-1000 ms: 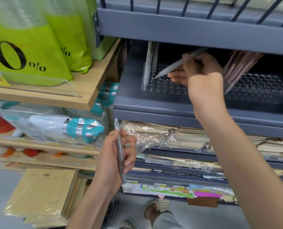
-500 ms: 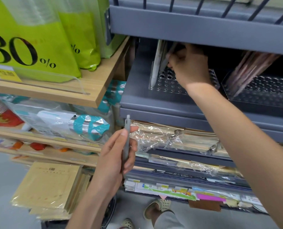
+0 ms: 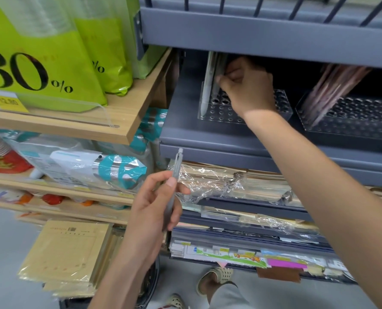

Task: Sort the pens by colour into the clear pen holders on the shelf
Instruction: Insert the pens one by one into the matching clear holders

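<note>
**Next grey pen is parked in the left hand, well below the holder**

The grey pen (image 3: pixel 175 175) is standing almost upright, clicker end up and writing end down in the palm. Its long axis runs up-down with a slight lean to the right at the top. The left hand (image 3: pixel 154 210) has it, with the thumb and fingers (image 3: pixel 182 190) curled round the lower half. It's held out in front of the lower shelves, near the plastic-wrapped paper stacks (image 3: pixel 230 181).

The clear pen holder (image 3: pixel 221 114) it probably belongs in is up and to the right, on the grey shelf (image 3: pixel 185 134), holes facing up. Pens in there go tip-down, so the held one already looks turned the right way. The move is mostly a lift up and right, then straight down into a hole.

The right hand (image 3: pixel 248 85) is way nearer, right over the holder. Its fingers are curled and seem to pinch a standing pen (image 3: pixel 219 70) in the left rows, just beside a white pen (image 3: pixel 208 81). Further right, a second holder (image 3: pixel 350 130) has pinkish pens (image 3: pixel 333 88) leaning in it.
</note>
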The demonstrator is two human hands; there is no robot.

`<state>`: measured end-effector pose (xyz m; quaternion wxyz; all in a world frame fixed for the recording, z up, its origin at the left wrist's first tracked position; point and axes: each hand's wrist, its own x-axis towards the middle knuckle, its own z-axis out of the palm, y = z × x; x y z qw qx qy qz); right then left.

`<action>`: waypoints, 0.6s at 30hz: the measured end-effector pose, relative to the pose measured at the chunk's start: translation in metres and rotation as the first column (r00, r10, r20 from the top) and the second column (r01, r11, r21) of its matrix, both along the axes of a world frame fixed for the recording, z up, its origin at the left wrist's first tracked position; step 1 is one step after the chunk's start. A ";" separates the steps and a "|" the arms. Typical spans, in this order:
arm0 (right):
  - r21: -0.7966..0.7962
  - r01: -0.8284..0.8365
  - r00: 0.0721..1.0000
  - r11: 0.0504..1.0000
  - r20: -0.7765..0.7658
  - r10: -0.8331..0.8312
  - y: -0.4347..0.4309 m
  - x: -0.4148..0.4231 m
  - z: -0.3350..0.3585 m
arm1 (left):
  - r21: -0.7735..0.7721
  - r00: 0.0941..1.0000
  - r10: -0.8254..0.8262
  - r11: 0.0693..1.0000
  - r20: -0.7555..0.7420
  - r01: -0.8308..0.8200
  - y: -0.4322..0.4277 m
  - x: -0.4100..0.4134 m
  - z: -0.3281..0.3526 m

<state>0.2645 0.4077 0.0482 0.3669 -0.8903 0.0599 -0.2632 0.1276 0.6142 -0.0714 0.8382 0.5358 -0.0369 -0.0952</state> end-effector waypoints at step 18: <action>0.376 -0.326 0.908 0.867 -0.130 0.398 0.017 -0.116 -0.024 | -0.061 0.997 -0.040 0.997 0.072 0.045 -0.019 0.005 0.009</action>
